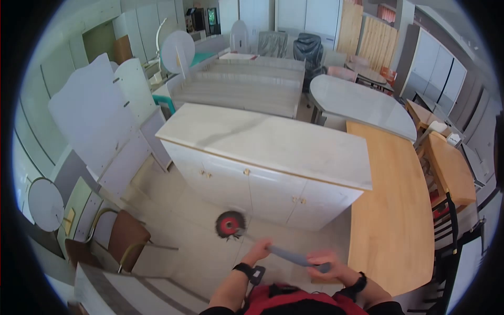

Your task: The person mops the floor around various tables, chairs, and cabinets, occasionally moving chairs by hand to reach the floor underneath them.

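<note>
Both my hands grip the grey handle (294, 256) of a long-handled round brush, low in front of my body. My left hand (257, 251) is closed around it on the side nearer the brush head, and my right hand (324, 260) wraps the opposite end. Down at the tiled floor, the brush head (230, 224) shows a red centre ringed with black bristles, slightly blurred. Just beyond it stands a white cabinet (265, 142) with a marbled top and brass-coloured knobs.
A light wooden table (391, 220) adjoins the cabinet on the right. Brown chairs (127, 236) and a round mirror (45, 205) stand at left. White panels (94, 113) lean behind them. A grey-topped table (362, 102) and wrapped office chairs (308, 50) are farther back.
</note>
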A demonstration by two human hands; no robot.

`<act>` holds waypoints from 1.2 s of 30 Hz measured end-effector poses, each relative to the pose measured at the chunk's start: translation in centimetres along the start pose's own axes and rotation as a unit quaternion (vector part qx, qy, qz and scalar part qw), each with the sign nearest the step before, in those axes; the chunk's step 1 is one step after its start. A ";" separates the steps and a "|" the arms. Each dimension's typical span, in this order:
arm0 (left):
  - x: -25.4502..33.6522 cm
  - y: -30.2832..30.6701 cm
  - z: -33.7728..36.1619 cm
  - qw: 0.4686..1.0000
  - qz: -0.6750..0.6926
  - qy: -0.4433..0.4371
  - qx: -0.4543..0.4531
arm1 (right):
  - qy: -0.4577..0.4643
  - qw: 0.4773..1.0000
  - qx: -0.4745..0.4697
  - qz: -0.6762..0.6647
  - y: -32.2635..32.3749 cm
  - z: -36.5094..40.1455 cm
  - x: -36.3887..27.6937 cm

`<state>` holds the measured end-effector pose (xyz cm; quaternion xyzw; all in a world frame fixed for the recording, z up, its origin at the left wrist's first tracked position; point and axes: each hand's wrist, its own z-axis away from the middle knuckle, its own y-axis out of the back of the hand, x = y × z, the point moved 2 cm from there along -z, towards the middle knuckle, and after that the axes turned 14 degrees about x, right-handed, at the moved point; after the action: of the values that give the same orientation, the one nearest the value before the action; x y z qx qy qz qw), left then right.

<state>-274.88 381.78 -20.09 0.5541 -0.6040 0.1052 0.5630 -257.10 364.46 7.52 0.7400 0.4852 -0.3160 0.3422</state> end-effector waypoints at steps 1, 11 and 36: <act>-3.2 1.4 0.6 0.999 -0.032 0.015 0.033 | -0.031 0.999 -0.026 -0.013 -1.9 0.2 2.5; -15.9 11.8 7.5 0.955 -0.200 0.206 0.070 | -0.167 0.962 -0.206 -0.068 -14.8 4.0 13.2; 31.7 -23.4 13.3 0.976 0.207 0.038 -0.057 | 0.024 0.998 0.025 -0.049 26.5 15.9 -16.0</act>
<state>-256.09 345.81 -10.97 0.3794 -0.6892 0.2058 0.5820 -239.71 335.73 16.60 0.7315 0.5206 -0.3263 0.2957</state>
